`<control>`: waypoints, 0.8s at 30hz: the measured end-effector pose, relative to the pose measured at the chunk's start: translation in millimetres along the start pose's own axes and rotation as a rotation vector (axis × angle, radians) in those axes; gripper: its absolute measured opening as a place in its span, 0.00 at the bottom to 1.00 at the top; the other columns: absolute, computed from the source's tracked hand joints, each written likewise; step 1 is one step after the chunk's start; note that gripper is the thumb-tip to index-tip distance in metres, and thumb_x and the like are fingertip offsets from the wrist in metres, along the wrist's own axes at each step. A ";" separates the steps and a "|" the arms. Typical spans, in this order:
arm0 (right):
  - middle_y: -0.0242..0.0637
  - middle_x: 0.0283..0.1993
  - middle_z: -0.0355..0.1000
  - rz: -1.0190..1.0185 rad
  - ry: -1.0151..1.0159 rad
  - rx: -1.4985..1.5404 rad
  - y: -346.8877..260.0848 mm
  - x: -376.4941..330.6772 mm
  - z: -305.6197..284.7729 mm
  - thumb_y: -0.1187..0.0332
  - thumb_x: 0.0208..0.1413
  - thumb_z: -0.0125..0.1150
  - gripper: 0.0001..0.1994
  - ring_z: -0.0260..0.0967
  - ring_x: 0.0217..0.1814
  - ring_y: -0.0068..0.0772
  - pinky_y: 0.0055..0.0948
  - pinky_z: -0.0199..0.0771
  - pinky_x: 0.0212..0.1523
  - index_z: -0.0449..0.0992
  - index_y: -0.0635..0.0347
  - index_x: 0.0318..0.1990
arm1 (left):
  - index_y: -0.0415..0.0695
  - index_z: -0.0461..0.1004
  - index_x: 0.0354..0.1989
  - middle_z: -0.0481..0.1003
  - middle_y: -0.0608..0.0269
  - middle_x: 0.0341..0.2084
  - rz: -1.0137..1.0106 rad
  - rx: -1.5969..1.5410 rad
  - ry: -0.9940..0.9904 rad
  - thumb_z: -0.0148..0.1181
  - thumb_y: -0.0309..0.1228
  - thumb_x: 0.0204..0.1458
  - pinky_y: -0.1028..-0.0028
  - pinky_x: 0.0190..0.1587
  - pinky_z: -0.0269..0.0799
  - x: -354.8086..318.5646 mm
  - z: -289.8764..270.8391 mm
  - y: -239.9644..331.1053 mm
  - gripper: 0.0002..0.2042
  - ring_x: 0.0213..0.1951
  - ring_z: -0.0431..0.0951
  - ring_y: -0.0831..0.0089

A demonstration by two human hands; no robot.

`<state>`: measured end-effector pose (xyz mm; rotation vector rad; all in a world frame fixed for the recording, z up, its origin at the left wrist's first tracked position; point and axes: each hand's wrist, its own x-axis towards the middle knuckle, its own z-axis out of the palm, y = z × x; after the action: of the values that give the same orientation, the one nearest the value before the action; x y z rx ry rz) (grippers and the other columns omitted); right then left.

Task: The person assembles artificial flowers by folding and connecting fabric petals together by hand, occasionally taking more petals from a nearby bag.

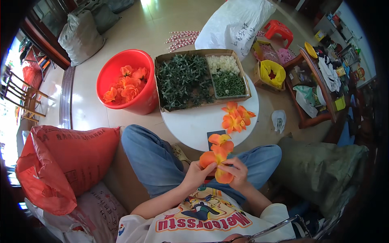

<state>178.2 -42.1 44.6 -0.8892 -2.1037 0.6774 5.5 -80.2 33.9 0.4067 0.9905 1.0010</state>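
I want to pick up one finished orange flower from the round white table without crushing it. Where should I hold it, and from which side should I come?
Probably best by the centre, where the petals meet, on the nearest bloom of the orange flowers on the white table. Come from above and from the person's side: the petals spread flat and thin, and the cardboard tray blocks the far side. Any stem is hidden.

Round white table (194, 123) with cardboard tray (162, 60), orange flowers (236, 116).

Home workshop: tiled floor (170, 24), sacks (60, 166), flower-part trays (202, 79).
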 end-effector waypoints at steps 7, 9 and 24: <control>0.36 0.44 0.71 0.662 0.114 0.895 6.2 -18.5 15.3 0.56 0.62 0.46 0.24 0.67 0.46 0.24 0.22 0.66 0.47 0.66 0.69 0.55 | 0.31 0.75 0.39 0.78 0.62 0.32 0.139 0.186 0.181 0.56 0.28 0.56 0.79 0.38 0.74 3.2 -11.8 -21.6 0.11 0.32 0.77 0.79; 0.36 0.47 0.70 0.906 -0.027 0.979 13.6 -16.6 11.8 0.63 0.60 0.51 0.20 0.67 0.47 0.23 0.21 0.66 0.47 0.66 0.67 0.56 | 0.31 0.75 0.38 0.77 0.63 0.31 0.166 0.256 0.172 0.56 0.29 0.56 0.80 0.36 0.72 1.8 -10.5 -15.2 0.11 0.31 0.75 0.82; 0.36 0.45 0.72 1.044 0.164 1.254 6.4 -6.6 11.7 0.83 0.47 0.59 0.27 0.70 0.45 0.24 0.23 0.69 0.49 0.63 0.66 0.58 | 0.35 0.72 0.39 0.73 0.64 0.26 0.375 0.523 -0.034 0.57 0.24 0.53 0.79 0.31 0.66 1.6 -3.1 1.9 0.07 0.26 0.66 0.81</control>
<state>174.6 -45.2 30.4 -1.0977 -0.5694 2.0031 2.1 -78.3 32.8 1.0705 1.1675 1.0539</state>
